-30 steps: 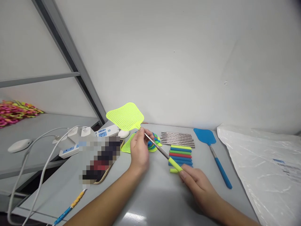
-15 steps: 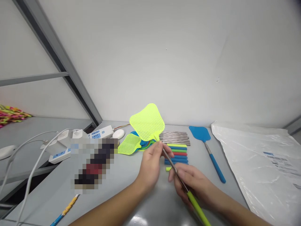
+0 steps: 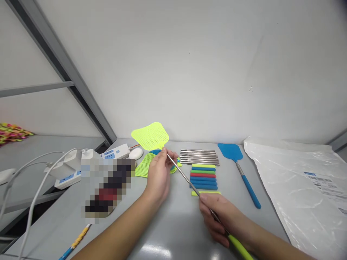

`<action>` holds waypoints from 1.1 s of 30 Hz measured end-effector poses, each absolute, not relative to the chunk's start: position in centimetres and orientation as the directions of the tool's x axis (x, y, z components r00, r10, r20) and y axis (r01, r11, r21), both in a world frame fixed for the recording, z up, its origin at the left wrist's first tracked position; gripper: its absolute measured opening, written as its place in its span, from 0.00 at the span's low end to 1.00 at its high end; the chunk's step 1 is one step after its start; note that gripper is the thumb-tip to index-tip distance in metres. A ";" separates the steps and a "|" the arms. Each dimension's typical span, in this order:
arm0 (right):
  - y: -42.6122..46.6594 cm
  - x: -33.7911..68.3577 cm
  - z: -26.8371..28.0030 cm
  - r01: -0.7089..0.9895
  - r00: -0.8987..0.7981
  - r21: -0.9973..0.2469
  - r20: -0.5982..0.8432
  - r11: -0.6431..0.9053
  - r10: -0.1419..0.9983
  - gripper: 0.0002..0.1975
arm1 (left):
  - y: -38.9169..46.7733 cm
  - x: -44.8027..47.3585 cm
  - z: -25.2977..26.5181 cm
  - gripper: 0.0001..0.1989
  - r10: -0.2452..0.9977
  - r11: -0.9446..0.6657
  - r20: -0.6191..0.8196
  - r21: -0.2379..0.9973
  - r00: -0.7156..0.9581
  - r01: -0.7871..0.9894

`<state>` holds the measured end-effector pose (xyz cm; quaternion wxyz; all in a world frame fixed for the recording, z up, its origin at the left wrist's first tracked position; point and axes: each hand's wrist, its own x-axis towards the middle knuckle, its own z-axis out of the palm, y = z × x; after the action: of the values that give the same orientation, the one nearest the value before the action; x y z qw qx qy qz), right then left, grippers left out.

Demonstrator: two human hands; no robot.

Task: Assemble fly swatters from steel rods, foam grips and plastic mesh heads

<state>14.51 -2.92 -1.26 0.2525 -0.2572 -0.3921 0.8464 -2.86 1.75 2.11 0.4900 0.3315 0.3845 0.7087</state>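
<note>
head view shows your left hand (image 3: 159, 173) pinching the neck of a yellow fly swatter (image 3: 150, 136), fingertips pressed together right where the mesh head meets the metal rod (image 3: 184, 176). the mesh head stands just above and behind that hand, raised off the grey table (image 3: 173, 231) and tilted toward the wall. the rod runs down and to the right from your left fingertips into your right hand (image 3: 219, 216), which is curled around it, thumb on top; the yellow-green grip (image 3: 240, 247) sticks out below that hand toward the bottom edge. so the swatter spans between your two hands, well off the table.

under your left hand lies a pile of loose mesh heads (image 3: 148, 165), yellow on top with blue showing beneath. just beyond the rod sits a row of coloured grips (image 3: 203, 176), yellow, green, red and blue, lying side by side, with one more yellow-green grip (image 3: 206, 193) flat on the table just beside your right thumb. behind them is a row of bare metal rods (image 3: 199, 157). a finished blue swatter (image 3: 240, 173) lies to the right of these, apart from both hands.

as for containers, the only one is a clear plastic bag (image 3: 300, 187) lying flat at far right; what is inside it cannot be made out beyond a printed label. power strips (image 3: 115, 153) with white cables sit at left.
</note>
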 end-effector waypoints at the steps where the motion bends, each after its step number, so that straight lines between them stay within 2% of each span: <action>1: -3.0 14.5 -1.3 -0.216 -0.745 -0.792 -0.244 -0.572 0.620 0.21 | 2.1 -3.3 2.3 0.15 0.942 -0.247 0.110 0.867 -0.317 -0.433; 8: -2.8 14.6 -1.6 -0.226 -0.751 -0.789 -0.232 -0.571 0.618 0.22 | 1.4 -2.7 1.8 0.18 0.966 -0.204 0.128 0.909 -0.223 -0.364; 13: -2.5 14.7 -2.2 -0.315 -0.748 -0.761 -0.168 -0.567 0.642 0.22 | -1.3 -0.2 1.0 0.18 0.988 -0.045 0.085 0.958 0.132 -0.282; 16: -2.2 15.0 -2.1 -0.324 -0.753 -0.762 -0.151 -0.560 0.641 0.21 | -2.1 0.4 0.7 0.17 0.969 -0.007 0.068 0.969 0.239 -0.247; 20: -1.8 15.4 -1.0 -0.228 -0.750 -0.789 -0.231 -0.570 0.620 0.20 | -1.0 -0.5 0.7 0.19 0.987 0.012 0.042 0.946 0.157 -0.325; 23: -1.6 15.6 0.2 -0.140 -0.734 -0.810 -0.301 -0.569 0.609 0.18 | 0.2 -1.4 1.1 0.19 0.996 -0.083 0.092 0.916 0.005 -0.392; 30: -1.3 16.1 0.8 -0.056 -0.733 -0.844 -0.328 -0.533 0.596 0.17 | 1.2 -2.5 1.6 0.20 0.966 -0.236 0.181 0.906 -0.182 -0.352; 33: -1.3 16.2 0.5 -0.064 -0.752 -0.843 -0.312 -0.535 0.581 0.18 | 1.0 -2.4 1.4 0.20 0.955 -0.277 0.231 0.919 -0.186 -0.282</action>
<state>16.16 -1.27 0.49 0.1955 -0.2931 -0.4409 0.8255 -2.45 1.04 1.36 0.4632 0.4388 0.3835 0.6677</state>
